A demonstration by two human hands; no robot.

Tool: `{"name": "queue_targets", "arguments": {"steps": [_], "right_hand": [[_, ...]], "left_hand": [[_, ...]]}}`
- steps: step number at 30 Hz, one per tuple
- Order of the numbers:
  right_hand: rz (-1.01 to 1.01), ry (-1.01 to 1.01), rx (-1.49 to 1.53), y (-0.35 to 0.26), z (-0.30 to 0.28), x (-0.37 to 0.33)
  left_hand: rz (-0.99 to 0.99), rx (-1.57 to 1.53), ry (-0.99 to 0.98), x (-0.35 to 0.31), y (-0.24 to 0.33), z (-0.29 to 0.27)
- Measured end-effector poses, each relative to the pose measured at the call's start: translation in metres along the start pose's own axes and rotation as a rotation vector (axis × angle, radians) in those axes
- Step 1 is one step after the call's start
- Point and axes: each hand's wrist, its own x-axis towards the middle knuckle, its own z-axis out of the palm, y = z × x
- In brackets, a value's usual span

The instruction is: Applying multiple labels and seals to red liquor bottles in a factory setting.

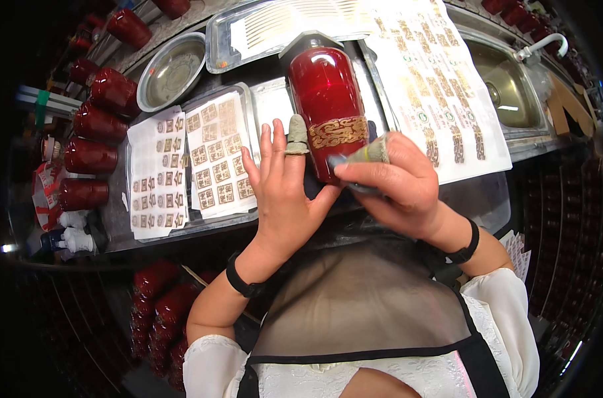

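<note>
A glossy dark red bottle (321, 83) lies in front of me, its far end against a dark angular support (308, 41). A gold patterned band (338, 132) runs across its near part. My left hand (281, 202) has its fingers spread beside the bottle, with the thumb at the bottle's near end; one finger wears a grey-green fingertip cover (297, 136). My right hand (404, 189) is closed in a pinch at the bottle's near right side and wears a similar cover (374, 151). A small dark piece shows at its fingertips, too blurred to name.
Left of the bottle, sheets of gold decals (157, 176) lie on a metal tray (250, 119). A larger decal sheet (490, 142) spreads to the right, beside a sink (513, 99) with a white tap (546, 45). Red jars (99, 121) and a metal bowl (172, 73) stand at left.
</note>
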Motion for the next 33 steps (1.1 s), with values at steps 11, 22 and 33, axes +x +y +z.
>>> {"name": "queue_targets", "arguments": {"steps": [11, 22, 33], "right_hand": [[0.927, 0.231, 0.306, 0.018, -0.004, -0.001], [0.972, 0.398, 0.400, 0.039, -0.013, -0.023], [1.056, 0.222, 0.652, 0.047, -0.007, -0.032]], "left_hand": [[0.225, -0.078, -0.011, 0.043, 0.030, 0.000], [0.148, -0.335, 0.047, 0.030, -0.002, 0.000], [-0.173, -0.963, -0.152, 0.034, -0.009, -0.001]]}}
